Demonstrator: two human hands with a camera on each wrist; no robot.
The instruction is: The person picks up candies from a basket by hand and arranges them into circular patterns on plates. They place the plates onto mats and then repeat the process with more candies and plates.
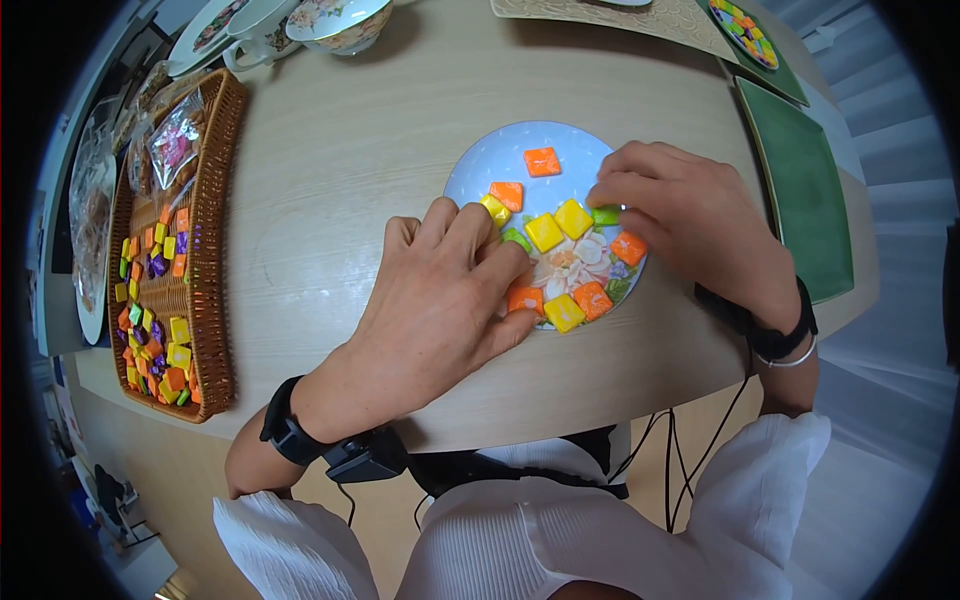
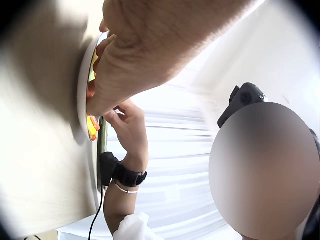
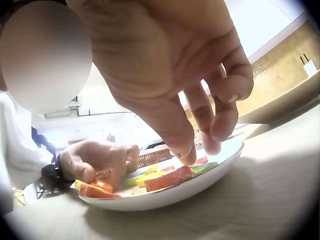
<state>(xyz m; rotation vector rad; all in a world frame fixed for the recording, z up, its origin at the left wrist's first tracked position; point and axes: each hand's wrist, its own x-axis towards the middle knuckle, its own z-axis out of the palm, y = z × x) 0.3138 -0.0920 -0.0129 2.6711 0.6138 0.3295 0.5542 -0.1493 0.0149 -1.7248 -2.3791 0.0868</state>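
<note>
A pale blue floral plate (image 1: pixel 480 155) holds square orange, yellow and green wrapped candies, including a yellow candy (image 1: pixel 565 313) at its near edge. My left hand (image 1: pixel 430 290) reaches over the plate's left side, fingers bent and thumb beside an orange candy (image 1: pixel 525 299). Its fingertips are hidden from above; I cannot tell whether they grip anything. At the right rim my right hand (image 1: pixel 695 205) pinches a green candy (image 1: pixel 605 215) between thumb and fingers. The right wrist view shows its fingertips (image 3: pixel 188 159) pointing down close over the candies.
To the left stands a wicker basket (image 1: pixel 215 250) with many candies and clear bags. A floral bowl (image 1: pixel 340 25) and a cup (image 1: pixel 262 30) stand at the back left. On the right lies a green rectangular tray (image 1: pixel 810 200), and a beige tray (image 1: pixel 640 25) at the back.
</note>
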